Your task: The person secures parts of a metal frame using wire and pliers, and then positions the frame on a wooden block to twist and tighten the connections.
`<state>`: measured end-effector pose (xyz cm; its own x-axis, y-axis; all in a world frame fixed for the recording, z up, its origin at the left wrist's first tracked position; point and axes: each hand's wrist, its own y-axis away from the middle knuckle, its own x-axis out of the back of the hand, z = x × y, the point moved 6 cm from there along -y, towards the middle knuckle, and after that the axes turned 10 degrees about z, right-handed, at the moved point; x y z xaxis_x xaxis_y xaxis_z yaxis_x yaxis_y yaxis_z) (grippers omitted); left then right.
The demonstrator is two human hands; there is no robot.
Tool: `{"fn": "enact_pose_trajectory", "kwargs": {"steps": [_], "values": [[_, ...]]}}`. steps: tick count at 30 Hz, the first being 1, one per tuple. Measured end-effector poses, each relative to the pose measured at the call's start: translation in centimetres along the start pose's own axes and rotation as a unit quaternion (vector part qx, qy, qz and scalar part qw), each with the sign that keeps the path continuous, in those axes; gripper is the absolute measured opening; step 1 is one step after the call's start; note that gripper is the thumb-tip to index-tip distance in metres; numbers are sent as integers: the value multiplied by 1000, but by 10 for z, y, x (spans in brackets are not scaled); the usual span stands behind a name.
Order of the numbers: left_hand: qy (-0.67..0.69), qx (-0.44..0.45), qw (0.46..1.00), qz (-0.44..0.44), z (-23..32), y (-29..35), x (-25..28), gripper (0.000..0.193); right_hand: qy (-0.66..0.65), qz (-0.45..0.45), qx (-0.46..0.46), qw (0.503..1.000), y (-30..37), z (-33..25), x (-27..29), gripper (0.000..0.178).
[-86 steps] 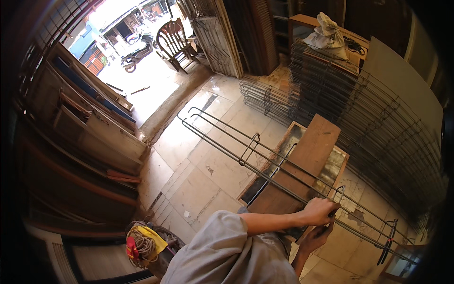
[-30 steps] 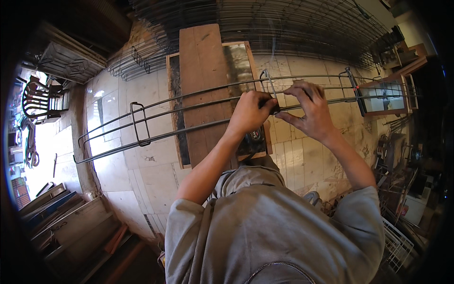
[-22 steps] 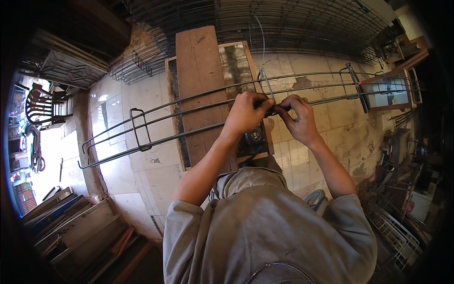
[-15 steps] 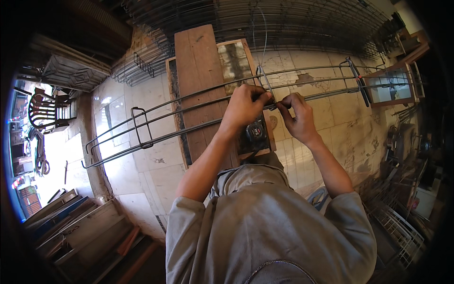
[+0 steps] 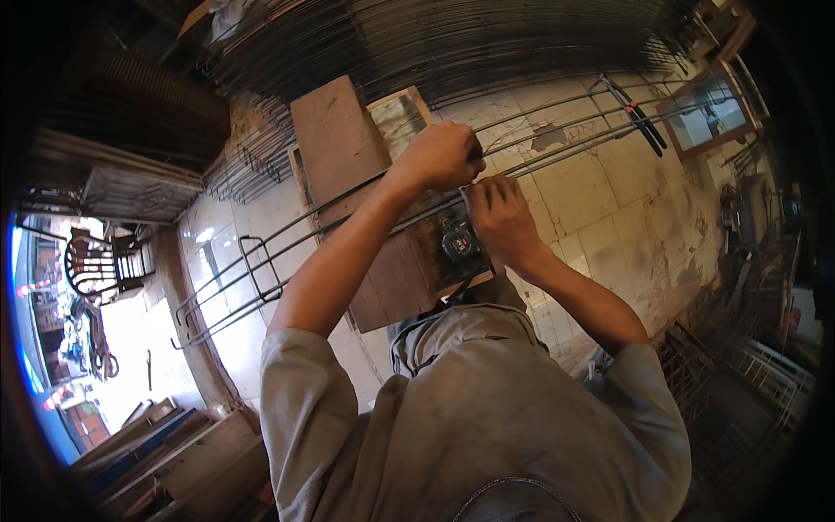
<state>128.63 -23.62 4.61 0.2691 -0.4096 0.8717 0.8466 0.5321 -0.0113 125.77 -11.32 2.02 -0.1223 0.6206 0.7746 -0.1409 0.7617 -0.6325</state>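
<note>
A long frame of thin steel rods [image 5: 557, 155], bent into hooks at its left end, runs slantwise under my hands. Above its middle my left hand [image 5: 442, 157] is closed in a fist, with its fingers curled out of sight. Just below and to the right, my right hand [image 5: 506, 222] has its fingers bent down against the lower rods. What either hand pinches is hidden by the fingers. A square steel stirrup [image 5: 254, 265] crosses the rods toward the left. Long-handled pincers [image 5: 642, 120], dark with a red patch, rest across the rods at the right.
A brown wooden plank [image 5: 335, 130] lies beneath the frame. A black tape measure [image 5: 461, 244] sits close to my body. Stacked steel rod frames [image 5: 487, 43] fill the far side. A wooden chair [image 5: 104, 265] stands at the left, and boards [image 5: 187, 461] lean at lower left.
My left hand has lifted and turned into a fist; my right hand has shifted left and rolled its knuckles up. The thin wire loop above my hands no longer shows. The view has tilted.
</note>
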Motion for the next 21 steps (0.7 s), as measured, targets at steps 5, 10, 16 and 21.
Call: {"fn": "enact_pose_trajectory", "kwargs": {"steps": [5, 10, 16, 21], "values": [[-72, -119, 978, -153, 21, -29, -3, 25, 95, -62, 57, 992, -17, -13, 1, 26], [-6, -103, 983, -155, 3, -25, -1, 29, 18, -118, 171, 978, -20, 1, 7, 33], [150, -5, 986, 75, -7, 27, 33, 26, -41, -168, 250, 953, -25, 37, 10, 50], [258, 100, 954, 118, -19, 88, 29, 25, -55, -274, 242, 929, -34, 37, -6, 67]]}}
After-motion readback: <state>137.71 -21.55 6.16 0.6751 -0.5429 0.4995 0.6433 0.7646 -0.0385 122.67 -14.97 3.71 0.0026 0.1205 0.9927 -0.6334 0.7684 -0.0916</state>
